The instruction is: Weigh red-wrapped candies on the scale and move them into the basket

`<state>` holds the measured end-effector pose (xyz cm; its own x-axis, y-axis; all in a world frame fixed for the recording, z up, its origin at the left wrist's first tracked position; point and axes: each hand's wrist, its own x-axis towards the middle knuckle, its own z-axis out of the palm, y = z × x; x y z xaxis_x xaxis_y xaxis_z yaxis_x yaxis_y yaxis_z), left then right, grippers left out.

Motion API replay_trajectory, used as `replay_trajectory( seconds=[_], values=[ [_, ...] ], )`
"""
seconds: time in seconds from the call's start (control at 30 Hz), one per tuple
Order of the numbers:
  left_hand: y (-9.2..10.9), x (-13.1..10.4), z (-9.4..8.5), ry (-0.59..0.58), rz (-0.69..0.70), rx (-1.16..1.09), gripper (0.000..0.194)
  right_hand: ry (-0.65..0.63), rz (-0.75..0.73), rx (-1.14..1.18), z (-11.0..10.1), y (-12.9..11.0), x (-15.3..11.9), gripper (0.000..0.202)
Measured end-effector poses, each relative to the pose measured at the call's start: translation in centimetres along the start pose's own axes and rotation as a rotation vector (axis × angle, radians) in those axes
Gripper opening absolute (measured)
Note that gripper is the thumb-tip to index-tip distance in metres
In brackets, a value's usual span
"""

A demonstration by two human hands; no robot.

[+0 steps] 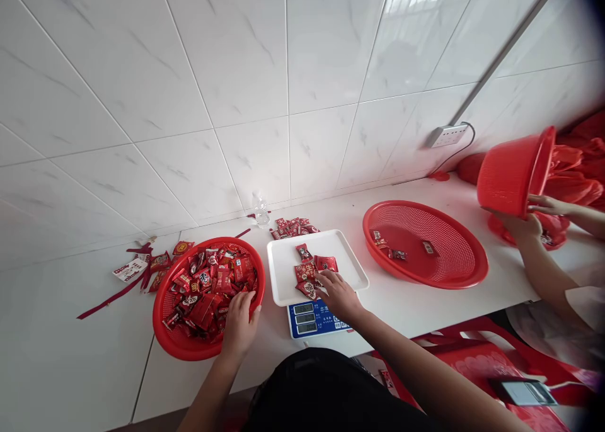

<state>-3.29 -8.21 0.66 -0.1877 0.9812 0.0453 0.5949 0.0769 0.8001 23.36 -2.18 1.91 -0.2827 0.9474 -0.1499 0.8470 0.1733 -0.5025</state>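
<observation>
Several red wrapped snack packets point(305, 273) lie on the white tray point(348, 269) of a weighing scale with a blue display panel point(307, 319). My right hand point(338, 295) reaches over the tray, its fingers loosely extended and touching the packets at their right side. At the left, a round red plastic basket point(163, 331) is heaped with small red packets point(222, 281). My left hand point(240, 324) rests at the basket's right rim, fingers stretched over the packets there. Part of that hand's thumb side shows; I see no packet held in it.
Behind the scale lie more packets point(293, 227) and a clear plastic bottle point(260, 210). A wide red basket point(425, 274) holds a few packets. At right, another person's hands point(524, 221) hold a tilted red basket point(508, 174). Ribbons point(111, 298) lie at left; a socket point(448, 135) sits by the wall.
</observation>
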Motion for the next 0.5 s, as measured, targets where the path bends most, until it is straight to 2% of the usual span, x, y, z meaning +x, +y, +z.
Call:
replay_trajectory(
  seconds=[0.1, 0.23, 0.4, 0.5],
  values=[
    [-1.3, -0.2, 0.2, -0.043, -0.001, 0.183, 0.047, -0.117, -0.100, -0.092, 1.1, -0.4, 0.2, 0.045],
    [-1.7, -0.4, 0.7, -0.100, -0.023, 0.313, 0.052, -0.232, -0.189, -0.140, 1.7, -0.6, 1.2, 0.046],
    [-1.6, -0.3, 0.8, -0.071, -0.045, 0.278, 0.056, -0.247, -0.188, -0.145, 1.4, -0.3, 2.4, 0.045],
    [-1.7, -0.4, 0.9, -0.094, -0.044, 0.376, 0.058, -0.180, -0.210, -0.177, 1.4, 0.3, 2.6, 0.047]
  ],
)
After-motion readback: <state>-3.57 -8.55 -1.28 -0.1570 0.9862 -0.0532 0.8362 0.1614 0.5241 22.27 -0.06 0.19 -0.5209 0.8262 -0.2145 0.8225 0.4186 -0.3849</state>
